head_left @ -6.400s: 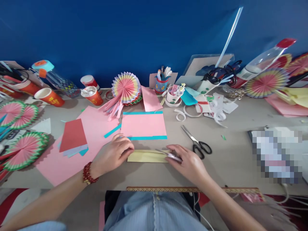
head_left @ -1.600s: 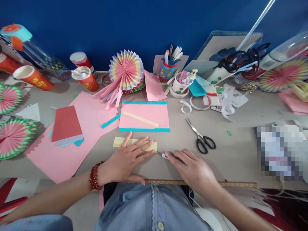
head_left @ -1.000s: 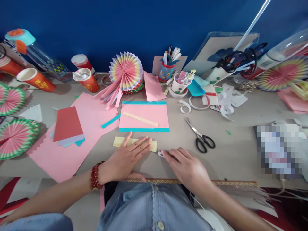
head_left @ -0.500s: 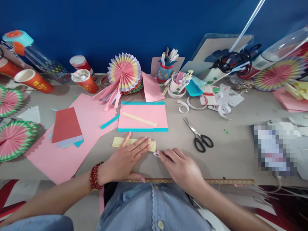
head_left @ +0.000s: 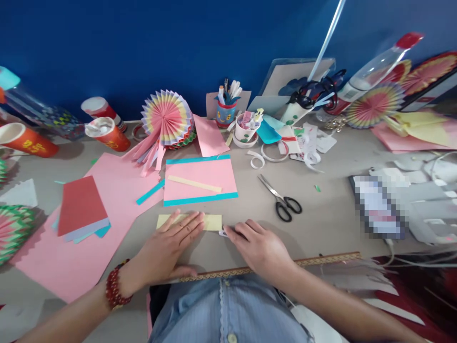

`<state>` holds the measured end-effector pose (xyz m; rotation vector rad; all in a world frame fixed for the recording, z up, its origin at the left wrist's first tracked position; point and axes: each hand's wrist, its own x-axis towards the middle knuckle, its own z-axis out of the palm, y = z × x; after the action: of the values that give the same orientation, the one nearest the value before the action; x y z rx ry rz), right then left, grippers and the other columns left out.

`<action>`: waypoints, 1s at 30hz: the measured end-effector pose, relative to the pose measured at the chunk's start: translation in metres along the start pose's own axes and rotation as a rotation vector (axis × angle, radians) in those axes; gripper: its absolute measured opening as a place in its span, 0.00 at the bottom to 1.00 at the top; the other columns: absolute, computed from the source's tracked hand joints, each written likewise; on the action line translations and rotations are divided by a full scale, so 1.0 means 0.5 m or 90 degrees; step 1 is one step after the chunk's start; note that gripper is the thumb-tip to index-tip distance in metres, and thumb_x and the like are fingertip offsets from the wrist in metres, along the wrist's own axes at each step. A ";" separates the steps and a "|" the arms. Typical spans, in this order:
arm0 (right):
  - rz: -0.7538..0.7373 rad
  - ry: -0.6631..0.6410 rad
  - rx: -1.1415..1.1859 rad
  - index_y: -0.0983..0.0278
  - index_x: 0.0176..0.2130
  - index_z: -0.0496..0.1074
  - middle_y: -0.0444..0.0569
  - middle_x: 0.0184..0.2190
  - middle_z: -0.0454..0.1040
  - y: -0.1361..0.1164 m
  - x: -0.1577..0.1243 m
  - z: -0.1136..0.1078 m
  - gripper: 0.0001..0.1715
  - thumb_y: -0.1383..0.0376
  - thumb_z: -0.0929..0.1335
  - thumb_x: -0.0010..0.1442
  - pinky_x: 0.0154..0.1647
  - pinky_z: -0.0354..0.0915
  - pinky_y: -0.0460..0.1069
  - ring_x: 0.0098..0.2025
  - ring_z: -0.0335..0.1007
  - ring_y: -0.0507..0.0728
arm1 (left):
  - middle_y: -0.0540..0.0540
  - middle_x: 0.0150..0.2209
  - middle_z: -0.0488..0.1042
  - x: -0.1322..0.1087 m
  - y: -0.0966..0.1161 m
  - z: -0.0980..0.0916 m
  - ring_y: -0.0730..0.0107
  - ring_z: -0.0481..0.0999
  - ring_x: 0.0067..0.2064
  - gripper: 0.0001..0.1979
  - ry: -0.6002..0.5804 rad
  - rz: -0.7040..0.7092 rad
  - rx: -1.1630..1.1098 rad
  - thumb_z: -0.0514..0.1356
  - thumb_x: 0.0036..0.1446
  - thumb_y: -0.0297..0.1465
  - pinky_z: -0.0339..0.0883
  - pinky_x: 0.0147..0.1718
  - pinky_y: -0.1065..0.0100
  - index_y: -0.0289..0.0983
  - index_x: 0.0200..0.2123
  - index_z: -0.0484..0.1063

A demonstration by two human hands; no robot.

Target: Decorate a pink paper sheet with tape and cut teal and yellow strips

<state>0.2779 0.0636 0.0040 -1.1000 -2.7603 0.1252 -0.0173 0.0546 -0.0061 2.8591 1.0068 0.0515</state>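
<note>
My left hand (head_left: 171, 243) lies flat with spread fingers on a pale yellow paper strip (head_left: 213, 222). Closed round a small whitish tool (head_left: 223, 233), mostly hidden, is my right hand (head_left: 260, 245), just right of the strip's end. Beyond the strip lies a pink sheet (head_left: 200, 174) with blue bands along its long edges and a narrow cream strip (head_left: 194, 184) on top. A loose blue strip (head_left: 150, 192) touches its left side. Black-handled scissors (head_left: 280, 197) rest on the table to the right.
Red, lilac and blue papers (head_left: 84, 205) lie on a large pink sheet (head_left: 117, 219). Behind stand a folded paper fan (head_left: 166, 116), paper cups (head_left: 109, 136) and a pen holder (head_left: 226, 113). On the right are a phone (head_left: 378, 207) and a bottle (head_left: 371, 76).
The view has turned a little to the right, so things appear further left. My left hand has slid left along the yellow strip, baring more of its right end. My right hand keeps its grip.
</note>
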 end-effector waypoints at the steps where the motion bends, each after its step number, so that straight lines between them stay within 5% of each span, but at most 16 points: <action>1: 0.000 -0.008 0.003 0.66 0.56 0.71 0.50 0.38 0.75 0.000 0.001 -0.001 0.22 0.73 0.67 0.62 0.35 0.65 0.51 0.38 0.65 0.57 | 0.38 0.72 0.50 0.000 0.001 0.001 0.52 0.46 0.73 0.49 0.003 -0.001 0.013 0.45 0.61 0.62 0.26 0.70 0.48 0.33 0.73 0.42; 18: 0.013 -0.031 0.004 0.62 0.54 0.71 0.48 0.36 0.73 0.048 -0.005 -0.016 0.15 0.68 0.64 0.69 0.34 0.61 0.50 0.38 0.64 0.55 | 0.38 0.72 0.48 0.044 0.024 0.008 0.51 0.46 0.73 0.55 0.031 0.014 0.022 0.46 0.57 0.65 0.33 0.69 0.52 0.32 0.73 0.40; 30: 0.029 0.024 -0.017 0.60 0.52 0.71 0.45 0.35 0.72 0.030 -0.006 0.006 0.13 0.65 0.64 0.70 0.28 0.58 0.50 0.35 0.61 0.55 | 0.38 0.72 0.51 0.044 0.021 0.029 0.48 0.49 0.72 0.53 0.071 0.018 0.051 0.48 0.57 0.64 0.36 0.69 0.49 0.35 0.73 0.41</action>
<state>0.2895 0.0725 -0.0012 -1.1599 -2.7130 0.0720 0.0072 0.0588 -0.0195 2.9729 1.0112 0.1783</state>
